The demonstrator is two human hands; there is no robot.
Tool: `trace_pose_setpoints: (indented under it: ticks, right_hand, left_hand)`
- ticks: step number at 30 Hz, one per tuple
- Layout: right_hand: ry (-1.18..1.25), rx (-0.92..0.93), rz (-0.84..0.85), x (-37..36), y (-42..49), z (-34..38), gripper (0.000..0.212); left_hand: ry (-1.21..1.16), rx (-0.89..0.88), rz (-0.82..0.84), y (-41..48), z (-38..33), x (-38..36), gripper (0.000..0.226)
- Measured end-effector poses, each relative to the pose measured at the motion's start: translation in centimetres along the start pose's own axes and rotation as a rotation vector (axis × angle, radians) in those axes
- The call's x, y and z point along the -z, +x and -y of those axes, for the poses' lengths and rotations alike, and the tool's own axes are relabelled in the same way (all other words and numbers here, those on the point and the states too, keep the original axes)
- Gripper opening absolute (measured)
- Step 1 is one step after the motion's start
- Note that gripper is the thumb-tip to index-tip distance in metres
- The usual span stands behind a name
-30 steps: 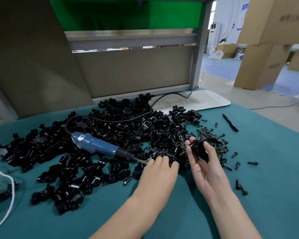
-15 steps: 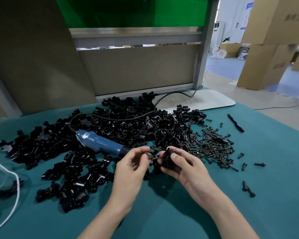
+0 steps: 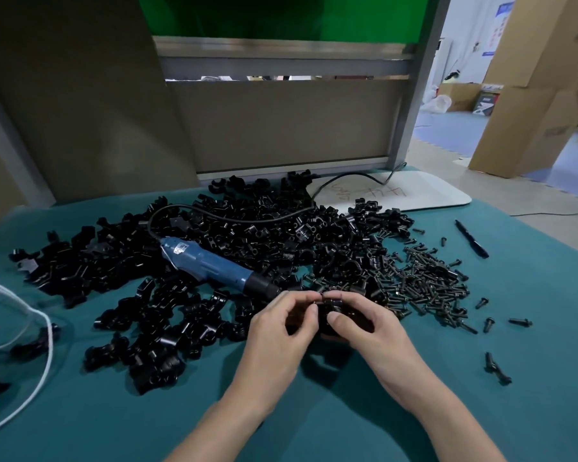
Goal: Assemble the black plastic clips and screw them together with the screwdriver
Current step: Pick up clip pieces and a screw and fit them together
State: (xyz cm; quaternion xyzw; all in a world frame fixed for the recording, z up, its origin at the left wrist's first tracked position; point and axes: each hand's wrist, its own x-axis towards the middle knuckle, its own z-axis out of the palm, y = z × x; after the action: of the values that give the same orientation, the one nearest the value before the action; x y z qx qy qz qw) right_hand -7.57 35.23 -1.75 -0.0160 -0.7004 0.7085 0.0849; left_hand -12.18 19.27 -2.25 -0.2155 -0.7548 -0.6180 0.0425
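clip [image 3: 331, 301]: glossy black plastic, pinched by left hand [image 3: 281, 331] and right hand [image 3: 367, 328]
screwdriver [image 3: 214, 265]: blue ribbed barrel, laid on clip pile [image 3: 247, 228]
screws [image 3: 424, 281]: dark heap, teal bench [image 3: 514, 378]

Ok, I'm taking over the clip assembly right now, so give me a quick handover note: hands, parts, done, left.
Right hand holds a black clip above the teal table; left hand pinches its top edge. Whether a screw is fitted cannot be seen.
Electric screwdriver lies untouched on the clip pile, left of the hands. Screw pile lies to the right.
Done: no finished set can be told apart.
Left: join this clip, screw it, then work through the pile.
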Motion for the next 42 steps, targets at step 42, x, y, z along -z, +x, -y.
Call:
trace_pose_setpoints:
  ticks: [42]
  right_hand:
    - [-0.104,0.013,0.046,0.51,0.18,-0.77,0.04]
  left_hand:
    - [-0.079,0.101,0.148,0.1,0.48,0.16,0.013]
